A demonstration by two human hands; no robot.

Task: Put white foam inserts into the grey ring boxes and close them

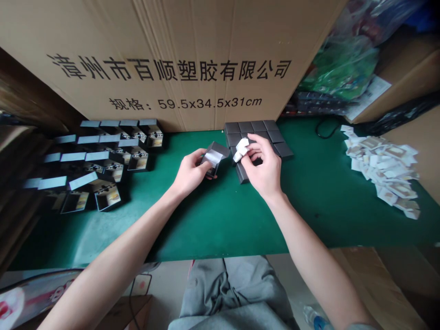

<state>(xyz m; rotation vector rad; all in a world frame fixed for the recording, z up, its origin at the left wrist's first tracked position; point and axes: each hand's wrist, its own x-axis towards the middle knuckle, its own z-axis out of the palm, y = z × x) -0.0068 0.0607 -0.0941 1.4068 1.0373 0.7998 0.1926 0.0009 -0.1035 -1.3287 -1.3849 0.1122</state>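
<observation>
Starting at the far left, we saw a cluster of opened dark boxes (103, 156) standing in rows on the green table (213, 220), their lids raised and pale inserts showing inside. Just right of them, our left hand (190, 173) was closed around a small dark box (213, 158), held a little above the table with its lid tipped open and a light lining visible. Beside it, our right hand (264, 167) was pinched on a small white insert (241, 149), thumb and fingertips together on it, the piece held near the open box but not touching it. Under and behind that hand lay a tight block of closed dark boxes (256, 130), set edge to edge against the foot of a big cardboard carton (192, 59) printed with black characters. Further right, a black cable (325, 130) curled on the table, and near the right edge sat a loose heap of white inserts (385, 167), well apart from both hands. At the far upper right, plastic bags (343, 64) were piled behind the table.
</observation>
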